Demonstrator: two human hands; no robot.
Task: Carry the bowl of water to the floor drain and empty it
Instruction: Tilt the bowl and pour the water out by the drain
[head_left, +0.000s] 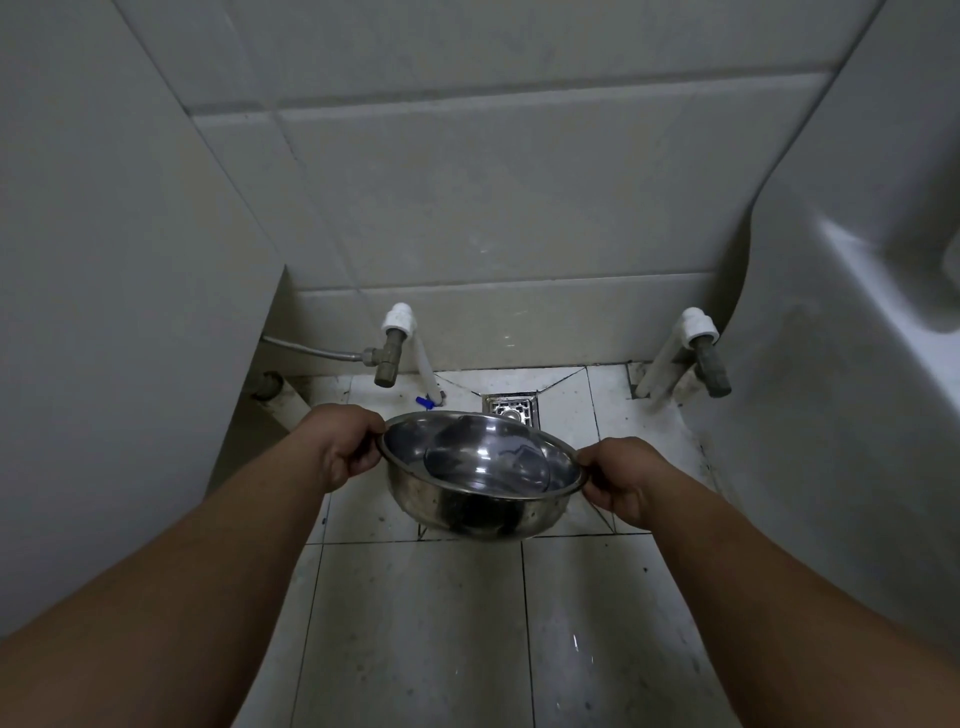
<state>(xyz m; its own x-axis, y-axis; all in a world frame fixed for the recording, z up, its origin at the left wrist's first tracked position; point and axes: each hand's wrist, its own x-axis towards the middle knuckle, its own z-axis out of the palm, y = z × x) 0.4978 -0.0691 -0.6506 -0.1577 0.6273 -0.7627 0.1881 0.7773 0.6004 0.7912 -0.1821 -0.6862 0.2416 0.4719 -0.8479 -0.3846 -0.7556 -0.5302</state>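
Both bare forearms reach forward from the bottom corners toward a steel bowl (480, 470) held in the air over the tiled floor (415, 623). Left hand (345, 447) is closed on the bowl's left rim, thumb on top and fingers curled beneath. Right hand (621, 480) is closed on the right rim in the same manner. Bowl is tilted, far edge lower, so its interior faces the camera; water lies shallow in the bottom. Just beyond the bowl's far rim sits the square metal drain (511, 408), partly hidden by the rim. Two valves stand against the rear wall: the left valve (389, 353) with a braided hose (311, 348) running leftward, the right valve (709, 361) near a white fixture (857, 364) that fills the right side. A small blue object (425, 401) lies on the floor near the left valve.
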